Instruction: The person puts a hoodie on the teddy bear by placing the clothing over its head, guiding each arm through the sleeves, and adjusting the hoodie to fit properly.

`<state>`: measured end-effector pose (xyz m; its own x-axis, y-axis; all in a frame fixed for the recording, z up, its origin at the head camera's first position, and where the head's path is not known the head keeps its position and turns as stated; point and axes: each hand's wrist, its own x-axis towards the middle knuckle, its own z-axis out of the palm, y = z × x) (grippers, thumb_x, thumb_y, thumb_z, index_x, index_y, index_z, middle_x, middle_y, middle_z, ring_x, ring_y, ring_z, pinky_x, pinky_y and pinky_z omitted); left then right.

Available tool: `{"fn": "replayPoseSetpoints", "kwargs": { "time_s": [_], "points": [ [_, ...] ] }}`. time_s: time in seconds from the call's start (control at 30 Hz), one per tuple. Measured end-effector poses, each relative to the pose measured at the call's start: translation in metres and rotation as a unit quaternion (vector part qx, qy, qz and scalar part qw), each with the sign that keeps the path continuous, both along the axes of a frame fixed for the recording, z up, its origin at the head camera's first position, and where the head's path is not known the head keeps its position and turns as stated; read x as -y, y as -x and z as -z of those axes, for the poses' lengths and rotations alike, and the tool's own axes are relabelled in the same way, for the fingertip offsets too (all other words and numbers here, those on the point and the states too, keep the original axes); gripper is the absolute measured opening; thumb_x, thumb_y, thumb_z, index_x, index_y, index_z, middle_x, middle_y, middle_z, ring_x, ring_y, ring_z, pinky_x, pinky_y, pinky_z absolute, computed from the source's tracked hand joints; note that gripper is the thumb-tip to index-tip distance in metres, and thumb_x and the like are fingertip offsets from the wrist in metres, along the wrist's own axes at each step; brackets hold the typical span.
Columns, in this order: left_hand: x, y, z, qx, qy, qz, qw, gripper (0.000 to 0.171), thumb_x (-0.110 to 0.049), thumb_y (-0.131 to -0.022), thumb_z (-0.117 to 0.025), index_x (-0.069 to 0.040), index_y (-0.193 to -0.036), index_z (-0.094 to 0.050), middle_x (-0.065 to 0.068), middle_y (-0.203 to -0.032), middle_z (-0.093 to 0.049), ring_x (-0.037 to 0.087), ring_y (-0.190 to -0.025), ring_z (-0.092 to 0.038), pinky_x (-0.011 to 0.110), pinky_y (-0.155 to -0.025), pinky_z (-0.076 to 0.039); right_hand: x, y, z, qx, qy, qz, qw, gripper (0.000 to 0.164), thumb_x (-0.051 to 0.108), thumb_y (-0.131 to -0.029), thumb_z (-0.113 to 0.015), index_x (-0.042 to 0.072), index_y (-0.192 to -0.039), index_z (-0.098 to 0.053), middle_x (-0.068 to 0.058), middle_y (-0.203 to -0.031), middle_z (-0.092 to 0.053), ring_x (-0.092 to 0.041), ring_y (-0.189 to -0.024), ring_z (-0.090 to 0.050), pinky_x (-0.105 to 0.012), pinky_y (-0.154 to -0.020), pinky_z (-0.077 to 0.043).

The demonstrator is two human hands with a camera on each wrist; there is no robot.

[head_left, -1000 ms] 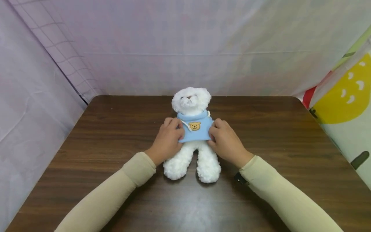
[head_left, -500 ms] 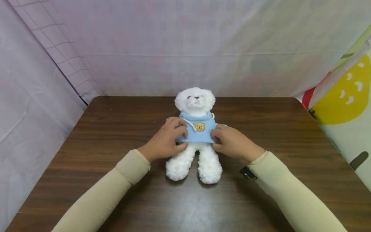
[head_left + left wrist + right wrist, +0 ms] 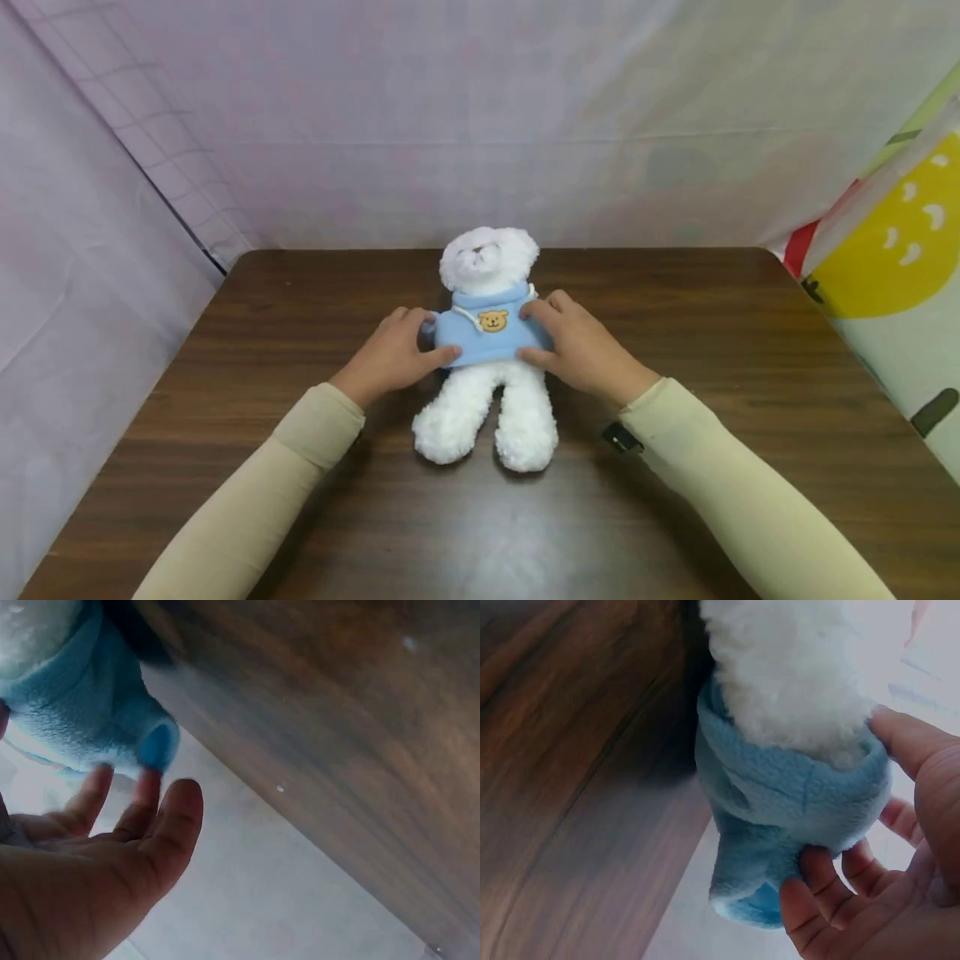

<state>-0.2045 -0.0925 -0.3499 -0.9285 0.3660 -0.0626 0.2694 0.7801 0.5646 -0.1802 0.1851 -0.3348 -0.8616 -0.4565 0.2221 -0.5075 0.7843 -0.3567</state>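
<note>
On my feed, left hand (image 3: 393,354) and right hand (image 3: 585,346), fingers (image 3: 184,814) spread, touch the bear's (image 3: 491,260) blue top (image 3: 490,343), well inside the table's (image 3: 690,333) side edges.

Right hand (image 3: 911,911): one; palm side in view, fingers spread and gently bent, thumb (image 3: 909,742) apart from them, its tip at the garment's open edge.

Garment (image 3: 780,791): blue, soft nap, folded on the side away from the hand; lies directly before the fingertips, at least two of which touch it. Short sleeve (image 3: 731,874) just beside the fingertips farthest from the thumb, its opening a brighter blue.

Plush body (image 3: 787,671): white, curly pile; emerges from the garment's open edge, near the thumb tip.

Surface (image 3: 577,750): dark brown wood grain; beyond the garment from the hand.

Background (image 3: 686,919): pale; also seen between the fingers.
</note>
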Motion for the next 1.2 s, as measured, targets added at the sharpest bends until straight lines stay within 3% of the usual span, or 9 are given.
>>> {"fn": "replayPoseSetpoints", "kwargs": {
  "time_s": [0.13,0.23,0.37,0.5,0.67,0.83,0.93,1.03,1.2],
  "points": [
    [-0.003,-0.002,-0.005,0.013,0.018,-0.032,0.9992,0.089,-0.067,-0.086,-0.062,0.001,-0.141,-0.045,0.020,-0.133,-0.051,0.035,-0.118,-0.053,0.049,-0.096,-0.046,-0.003,-0.001,0.001,0.003,-0.019,0.000,1.000,0.061,0.031,-0.090,-0.076,0.011,-0.141,-0.050,-0.010,-0.096,-0.043,-0.021,-0.076,-0.044,-0.034,-0.066,-0.042],
    [-0.006,-0.001,-0.005,0.018,0.039,-0.045,0.9981,0.094,-0.072,-0.084,-0.060,0.004,-0.138,-0.049,0.020,-0.128,-0.054,0.034,-0.113,-0.055,0.048,-0.093,-0.047,-0.005,-0.001,0.004,-0.017,-0.017,-0.009,1.000,0.049,0.031,-0.089,-0.077,0.009,-0.129,-0.059,-0.011,-0.097,-0.043,-0.025,-0.083,-0.044,-0.037,-0.071,-0.041],
    [-0.009,0.001,-0.004,0.015,0.032,-0.053,0.9980,0.086,-0.072,-0.082,-0.063,0.003,-0.125,-0.057,0.015,-0.115,-0.057,0.028,-0.101,-0.056,0.043,-0.085,-0.048,-0.006,0.000,0.006,-0.028,0.005,-0.014,0.999,0.038,0.031,-0.090,-0.076,0.008,-0.117,-0.064,-0.016,-0.109,-0.046,-0.029,-0.095,-0.046,-0.043,-0.079,-0.043],
    [-0.011,0.001,-0.003,0.009,0.029,-0.063,0.9975,0.079,-0.072,-0.081,-0.064,0.001,-0.110,-0.063,0.010,-0.103,-0.058,0.024,-0.092,-0.054,0.039,-0.078,-0.047,-0.007,0.001,0.006,-0.010,0.023,-0.009,1.000,0.028,0.029,-0.094,-0.071,0.009,-0.113,-0.065,-0.017,-0.114,-0.046,-0.027,-0.090,-0.053,-0.042,-0.077,-0.048],
    [-0.014,-0.002,-0.005,-0.006,0.026,-0.055,0.9981,0.085,-0.072,-0.082,-0.062,0.000,-0.127,-0.059,0.013,-0.114,-0.057,0.028,-0.103,-0.054,0.044,-0.087,-0.048,-0.010,0.001,0.006,0.007,0.026,-0.001,1.000,0.025,0.026,-0.095,-0.070,0.009,-0.113,-0.064,-0.016,-0.112,-0.046,-0.025,-0.083,-0.054,-0.039,-0.072,-0.049],
    [-0.019,-0.006,-0.006,-0.055,0.010,-0.054,0.9969,0.089,-0.067,-0.082,-0.067,-0.002,-0.139,-0.047,0.017,-0.127,-0.048,0.035,-0.115,-0.048,0.048,-0.094,-0.045,-0.011,0.002,0.009,0.009,0.028,0.003,1.000,0.026,0.026,-0.094,-0.071,0.009,-0.113,-0.062,-0.016,-0.113,-0.045,-0.025,-0.083,-0.055,-0.039,-0.072,-0.049],
    [-0.022,-0.006,-0.005,-0.105,0.006,-0.036,0.9939,0.083,-0.059,-0.083,-0.072,-0.004,-0.140,-0.046,0.017,-0.130,-0.045,0.034,-0.117,-0.045,0.047,-0.092,-0.045,-0.012,0.002,0.009,0.006,0.028,0.002,1.000,0.027,0.026,-0.094,-0.072,0.010,-0.113,-0.062,-0.016,-0.113,-0.045,-0.025,-0.082,-0.055,-0.039,-0.072,-0.049],
    [-0.026,-0.004,-0.003,-0.148,-0.002,0.019,0.9888,0.067,-0.047,-0.087,-0.074,-0.008,-0.136,-0.053,0.014,-0.131,-0.044,0.031,-0.115,-0.045,0.044,-0.089,-0.046,-0.011,0.001,0.008,0.008,0.030,0.004,1.000,0.027,0.025,-0.093,-0.073,0.010,-0.112,-0.061,-0.015,-0.113,-0.045,-0.025,-0.081,-0.054,-0.039,-0.072,-0.049],
    [-0.032,-0.004,0.001,-0.172,-0.002,0.099,0.9801,0.032,-0.033,-0.091,-0.073,-0.012,-0.114,-0.067,0.008,-0.116,-0.050,0.020,-0.090,-0.053,0.035,-0.075,-0.047,-0.010,-0.002,0.008,0.019,0.026,0.010,0.999,0.028,0.022,-0.091,-0.075,0.010,-0.109,-0.057,-0.014,-0.111,-0.043,-0.024,-0.078,-0.054,-0.037,-0.069,-0.049]
  ]
}}
